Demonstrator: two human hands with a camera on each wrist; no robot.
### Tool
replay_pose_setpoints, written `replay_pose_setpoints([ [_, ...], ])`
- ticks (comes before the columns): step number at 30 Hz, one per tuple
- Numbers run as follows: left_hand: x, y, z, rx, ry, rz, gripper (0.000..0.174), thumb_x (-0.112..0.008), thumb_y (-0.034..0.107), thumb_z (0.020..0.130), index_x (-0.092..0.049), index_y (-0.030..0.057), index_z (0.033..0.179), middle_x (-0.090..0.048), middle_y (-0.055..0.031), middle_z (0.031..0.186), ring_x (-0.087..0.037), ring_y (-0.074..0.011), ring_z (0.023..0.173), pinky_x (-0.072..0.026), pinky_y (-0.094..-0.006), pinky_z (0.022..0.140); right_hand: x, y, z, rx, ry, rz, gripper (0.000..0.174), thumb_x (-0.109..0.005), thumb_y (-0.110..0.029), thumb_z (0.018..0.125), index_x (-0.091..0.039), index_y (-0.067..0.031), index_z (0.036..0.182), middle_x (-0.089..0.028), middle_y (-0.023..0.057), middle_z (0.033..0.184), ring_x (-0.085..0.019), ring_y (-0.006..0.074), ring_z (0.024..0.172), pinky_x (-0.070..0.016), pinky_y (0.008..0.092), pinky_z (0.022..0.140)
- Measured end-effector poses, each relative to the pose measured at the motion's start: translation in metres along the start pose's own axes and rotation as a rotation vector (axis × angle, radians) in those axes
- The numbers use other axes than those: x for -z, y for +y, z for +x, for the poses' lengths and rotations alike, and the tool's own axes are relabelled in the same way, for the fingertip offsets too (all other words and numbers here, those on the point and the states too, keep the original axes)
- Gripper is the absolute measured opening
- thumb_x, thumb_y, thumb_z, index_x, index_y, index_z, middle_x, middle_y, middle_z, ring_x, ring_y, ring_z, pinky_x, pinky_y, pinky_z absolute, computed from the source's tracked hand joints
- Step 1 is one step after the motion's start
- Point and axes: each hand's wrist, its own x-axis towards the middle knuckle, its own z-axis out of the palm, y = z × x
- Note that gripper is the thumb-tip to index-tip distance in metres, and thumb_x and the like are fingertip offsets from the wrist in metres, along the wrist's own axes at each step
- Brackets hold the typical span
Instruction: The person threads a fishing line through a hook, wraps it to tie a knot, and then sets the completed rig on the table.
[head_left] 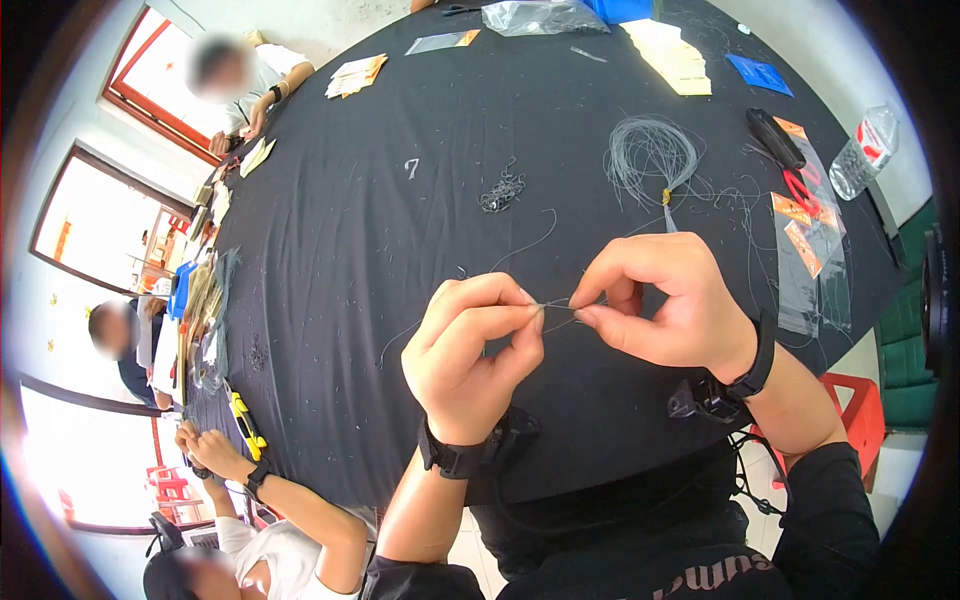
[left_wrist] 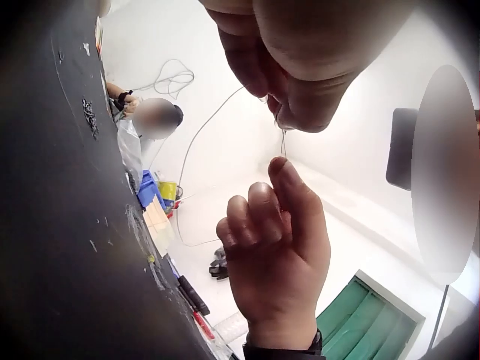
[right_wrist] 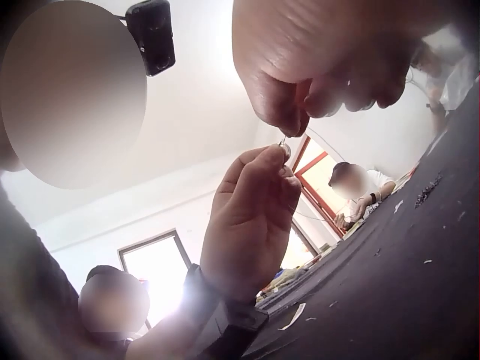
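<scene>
Over the near part of the black-covered table, my left hand point(head_left: 468, 345) pinches a thin fishing line point(head_left: 557, 304) between thumb and fingertips. My right hand point(head_left: 672, 298) pinches the same line a short way to the right, its thumb and index finger forming a ring. Short strands stretch between the two sets of fingertips. A small shiny bit point(right_wrist: 285, 148) shows at the left fingertips in the right wrist view; its kind cannot be told. Beyond the hands lie a tangled heap of small dark hooks point(head_left: 502, 188) and a coil of clear line point(head_left: 652, 160) tied with yellow.
Right of the coil are red-handled scissors point(head_left: 800, 190), a black marker-like object point(head_left: 775, 138), plastic packets point(head_left: 812, 270) and a water bottle point(head_left: 865, 152). A yellow cutter point(head_left: 246, 425) lies at the left edge. Other people sit along the left side. Cards point(head_left: 668, 58) lie at the back.
</scene>
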Motion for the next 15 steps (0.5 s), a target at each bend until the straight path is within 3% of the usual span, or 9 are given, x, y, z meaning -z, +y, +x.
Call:
replay_pose_setpoints([
  [15,-0.0019,0.0022,0.0047,0.015,-0.070,0.091,0.019,-0.070,-0.012,0.066,-0.064,0.0013,0.078,-0.069,-0.0076,0.084,-0.065,-0.0160,0.073,-0.0514,-0.0254,0.066,0.0019,0.0027,0.0000,-0.003,0.013,-0.018,0.010,-0.073,-0.002,0.078,-0.066,-0.0063,0.084,-0.046,-0.0002,0.052,-0.044,0.0073,0.046,-0.0338,0.0246,0.046],
])
